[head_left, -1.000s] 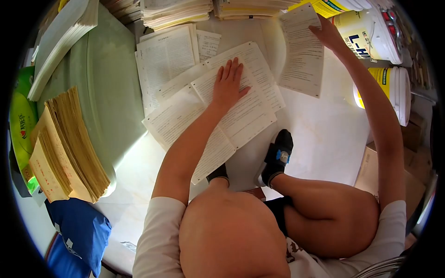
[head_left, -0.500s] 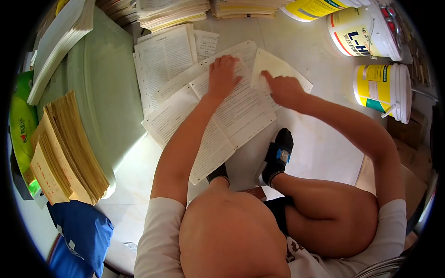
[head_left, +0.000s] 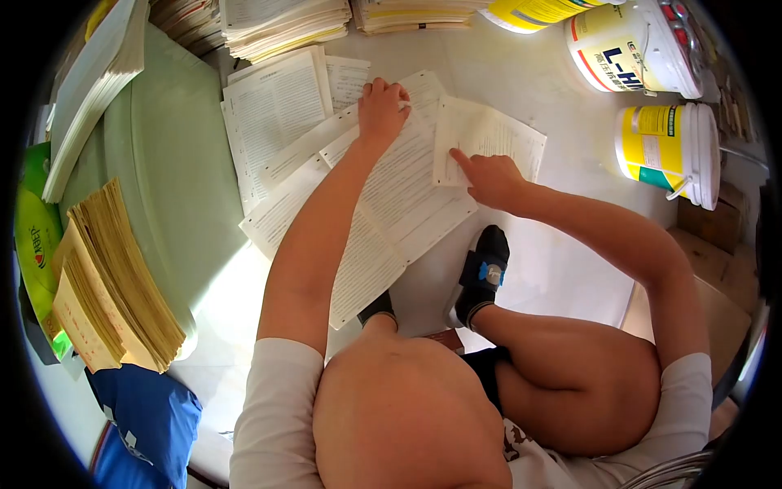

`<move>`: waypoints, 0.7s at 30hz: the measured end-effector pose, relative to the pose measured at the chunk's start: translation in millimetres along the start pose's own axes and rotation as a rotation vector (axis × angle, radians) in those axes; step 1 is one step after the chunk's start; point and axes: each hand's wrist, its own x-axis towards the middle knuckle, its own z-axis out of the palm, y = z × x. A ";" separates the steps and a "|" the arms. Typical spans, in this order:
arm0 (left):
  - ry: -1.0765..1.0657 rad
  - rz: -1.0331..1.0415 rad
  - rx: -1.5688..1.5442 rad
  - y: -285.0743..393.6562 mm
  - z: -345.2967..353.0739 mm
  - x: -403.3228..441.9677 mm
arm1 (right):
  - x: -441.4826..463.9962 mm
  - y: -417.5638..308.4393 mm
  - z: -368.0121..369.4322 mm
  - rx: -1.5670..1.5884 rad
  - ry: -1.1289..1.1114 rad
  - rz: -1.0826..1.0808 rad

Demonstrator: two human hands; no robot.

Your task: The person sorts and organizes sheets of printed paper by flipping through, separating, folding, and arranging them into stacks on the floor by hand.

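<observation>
Printed sheets (head_left: 407, 196) lie overlapping and fanned out on the floor in front of me. My left hand (head_left: 381, 110) is over the upper part of these sheets, its fingers curled and close together; whether anything is between them is too small to tell. At the right of the spread, a folded sheet (head_left: 489, 134) rests partly on the others. My right hand (head_left: 489, 175) touches its lower left part with the index finger stretched out and the other fingers bent under. More printed pages (head_left: 273, 106) lie to the upper left of my left hand.
Paper stacks (head_left: 285, 28) stand at the back. Labelled buckets (head_left: 664, 151) are at the right, cardboard boxes (head_left: 692, 301) below them. On the left are a pale green surface (head_left: 175, 163), brown envelopes (head_left: 122, 277) and a blue bag (head_left: 155, 416). My feet are just below the sheets.
My right hand has come in from the upper right with its sheet, which now lies folded on the spread. My left hand has moved up and its fingers have curled in.
</observation>
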 end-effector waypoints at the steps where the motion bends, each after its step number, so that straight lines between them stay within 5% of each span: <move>1: -0.015 0.000 -0.013 -1.7 -0.7 1.0 | 0.0 0.5 0.6 0.007 -0.016 -0.002; 21: 0.043 -0.060 -0.625 -8.8 -19.5 -34.3 | 3.1 6.4 12.4 0.007 -0.069 -0.041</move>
